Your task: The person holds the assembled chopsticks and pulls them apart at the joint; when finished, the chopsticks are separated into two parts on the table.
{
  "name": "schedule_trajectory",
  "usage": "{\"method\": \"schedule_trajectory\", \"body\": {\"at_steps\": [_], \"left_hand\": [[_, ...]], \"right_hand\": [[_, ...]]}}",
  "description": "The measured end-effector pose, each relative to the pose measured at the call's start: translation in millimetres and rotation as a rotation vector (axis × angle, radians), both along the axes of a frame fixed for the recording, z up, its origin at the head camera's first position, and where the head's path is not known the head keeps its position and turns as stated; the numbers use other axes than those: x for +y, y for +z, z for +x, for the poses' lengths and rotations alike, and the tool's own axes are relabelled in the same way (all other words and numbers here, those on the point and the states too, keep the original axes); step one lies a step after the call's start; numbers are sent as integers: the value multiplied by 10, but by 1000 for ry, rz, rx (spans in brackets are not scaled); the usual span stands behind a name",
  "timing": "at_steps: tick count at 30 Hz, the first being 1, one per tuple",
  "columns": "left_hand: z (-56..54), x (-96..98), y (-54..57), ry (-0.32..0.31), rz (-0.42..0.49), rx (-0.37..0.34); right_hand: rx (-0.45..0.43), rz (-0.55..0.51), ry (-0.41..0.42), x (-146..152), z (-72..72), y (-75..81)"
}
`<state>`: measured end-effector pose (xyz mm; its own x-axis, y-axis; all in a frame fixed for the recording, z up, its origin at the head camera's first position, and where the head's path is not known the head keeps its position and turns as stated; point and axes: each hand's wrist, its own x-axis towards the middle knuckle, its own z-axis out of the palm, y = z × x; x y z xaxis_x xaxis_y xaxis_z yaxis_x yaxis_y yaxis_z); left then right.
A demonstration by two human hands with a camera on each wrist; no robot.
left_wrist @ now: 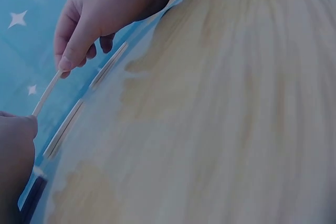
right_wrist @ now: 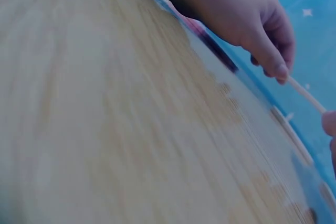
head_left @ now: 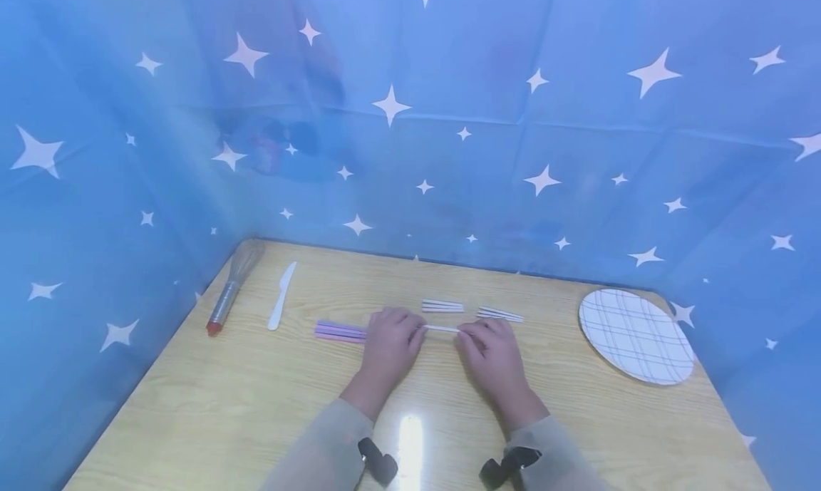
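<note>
A thin, pale stick [head_left: 442, 328] spans the gap between the two hands, held by an end in each. My left hand [head_left: 390, 340] pinches the left end between thumb and fingers. At the other end, the right hand [head_left: 492, 355] has its thumb and fingertips on the stick, as the left wrist view shows of this right hand [left_wrist: 86, 24]. Beside the left hand lie purple and pink sticks [head_left: 338, 331], partly hidden by it. Two small groups of pale sticks, a left group [head_left: 442, 306] and a right group [head_left: 500, 313], lie just beyond the hands.
A whisk [head_left: 235, 284] and a white knife [head_left: 282, 296] lie toward the table's left side. On the right is a white plate [head_left: 635, 336] with a line pattern. A blue curtain [head_left: 449, 63] with white stars encloses the wooden table [head_left: 224, 405] at the back and sides.
</note>
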<state>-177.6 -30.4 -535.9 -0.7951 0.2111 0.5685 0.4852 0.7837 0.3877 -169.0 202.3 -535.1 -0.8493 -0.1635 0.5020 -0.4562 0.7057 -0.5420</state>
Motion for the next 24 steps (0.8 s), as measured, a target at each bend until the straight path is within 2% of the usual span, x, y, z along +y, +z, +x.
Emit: {"method": "schedule_trajectory", "body": {"at_steps": [4,13,24], "left_hand": [[-12,150,14,-37,12,35],[-21,292,51,-44,-29,-15],[-75,363,19,-79,33,28]], "right_hand": [[47,-10,-11,155,2,-38],[116,9,23,386,-46,-25],[113,23,46,538,-81,-6]]}}
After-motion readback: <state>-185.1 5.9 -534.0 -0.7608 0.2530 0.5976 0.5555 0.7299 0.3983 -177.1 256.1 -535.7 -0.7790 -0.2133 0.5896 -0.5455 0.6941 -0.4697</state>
